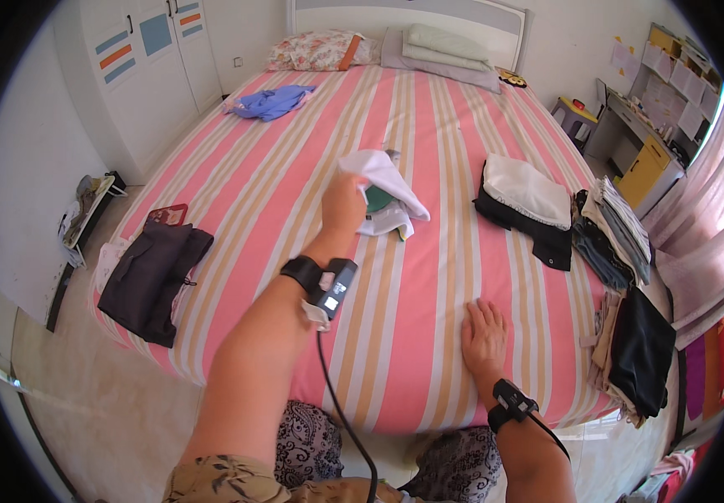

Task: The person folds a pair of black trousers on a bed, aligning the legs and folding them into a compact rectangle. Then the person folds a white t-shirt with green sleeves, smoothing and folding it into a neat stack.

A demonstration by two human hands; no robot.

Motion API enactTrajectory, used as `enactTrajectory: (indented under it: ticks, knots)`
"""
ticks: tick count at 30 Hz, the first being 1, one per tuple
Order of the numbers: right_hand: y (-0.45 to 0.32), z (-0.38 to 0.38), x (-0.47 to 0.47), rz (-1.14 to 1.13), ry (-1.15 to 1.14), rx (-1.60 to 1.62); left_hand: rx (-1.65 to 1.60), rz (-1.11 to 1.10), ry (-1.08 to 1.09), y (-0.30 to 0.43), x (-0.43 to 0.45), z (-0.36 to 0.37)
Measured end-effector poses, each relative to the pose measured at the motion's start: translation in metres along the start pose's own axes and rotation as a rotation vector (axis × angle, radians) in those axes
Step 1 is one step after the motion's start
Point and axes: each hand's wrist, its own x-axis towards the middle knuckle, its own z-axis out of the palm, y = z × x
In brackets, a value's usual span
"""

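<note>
My left hand (344,204) grips the edge of a white garment (379,168) near the middle of the bed. The garment is bunched and partly folded over, and a green patch shows within its folds. My fingertips there are blurred and partly hidden by the cloth. Lower down and to the right, my right hand (486,333) rests palm down on the striped bed sheet (412,352), its fingers slightly spread and holding nothing. Beyond it lies a folded white garment (525,188) on top of a black one (552,248).
A dark folded garment (148,283) lies at the bed's left edge beside a red-edged item (168,215). Stacked clothes (613,232) and black folded cloth (641,352) line the right edge. A blue garment (270,102) lies farther back, near pillows (314,50). Cables hang from both wrist devices.
</note>
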Motion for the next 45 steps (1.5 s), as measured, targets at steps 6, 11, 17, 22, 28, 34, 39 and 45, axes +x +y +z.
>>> enactTrajectory:
  ticks: [6,11,17,22,28,34,39,45]
  knots:
    - [0.002,0.002,-0.003,0.005,0.021,-0.012,-0.286,-0.085,-0.028,0.096,0.063,-0.127]
    - [-0.002,0.006,-0.012,0.026,0.006,-0.055,-0.689,-0.072,-0.084,0.175,0.064,-0.209]
    - [-0.062,-0.007,-0.037,0.106,-0.185,0.517,-0.999,-0.158,-0.206,0.228,0.042,-0.256]
    - [-0.147,-0.055,-0.048,0.259,-0.118,1.623,-0.931,-0.191,-0.495,0.203,-0.034,-0.239]
    - [-0.146,-0.105,-0.094,-0.488,0.093,0.170,-0.784,-0.645,-0.509,0.113,-0.205,-0.202]
    - [-0.135,-0.083,-0.127,-0.344,-0.023,0.513,-0.968,-1.073,-0.478,0.088,-0.328,-0.192]
    - [-0.123,-0.087,-0.139,-0.156,-0.092,0.902,-1.007,-0.922,-0.649,0.104,-0.320,-0.210]
    - [-0.114,-0.111,-0.148,0.617,-0.192,2.066,-1.376,-0.726,-0.545,0.128,-0.266,-0.259]
